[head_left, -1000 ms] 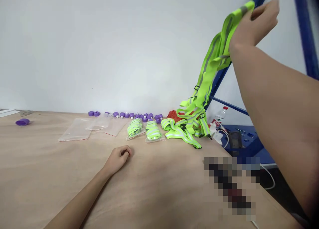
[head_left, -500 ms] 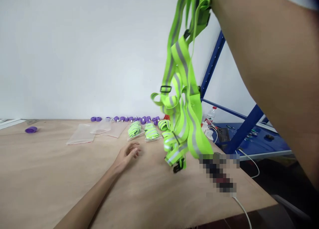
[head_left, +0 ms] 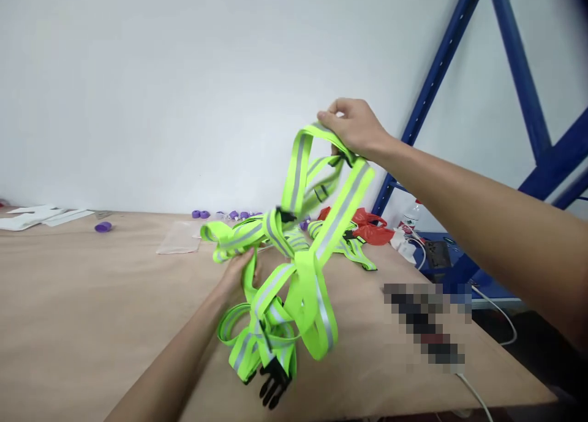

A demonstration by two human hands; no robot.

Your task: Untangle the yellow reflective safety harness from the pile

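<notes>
A tangled neon-green reflective harness vest (head_left: 342,207) with grey stripes hangs over the table. My right hand (head_left: 351,125) is closed on its upper strap, raised at the right. Lower and to the left, my left hand (head_left: 239,272) is among the straps, its fingers seemingly curled around one and partly hidden by the webbing. A black side-release buckle (head_left: 274,379) dangles at the bottom. Behind the vest, more green reflective straps (head_left: 353,250) lie on the table, partly covered.
The brown-covered table (head_left: 92,312) meets a white wall. Along the back are a clear plastic bag (head_left: 179,238), small purple items (head_left: 234,215), a purple cap (head_left: 103,226) and a red plastic bag (head_left: 372,229). At right stand a blue metal frame (head_left: 441,60) and a bottle (head_left: 410,217).
My right hand has come down and forward into view with the vest, which has spread out lower and leftward. My left hand has lifted from the table to the straps. The view has shifted right.
</notes>
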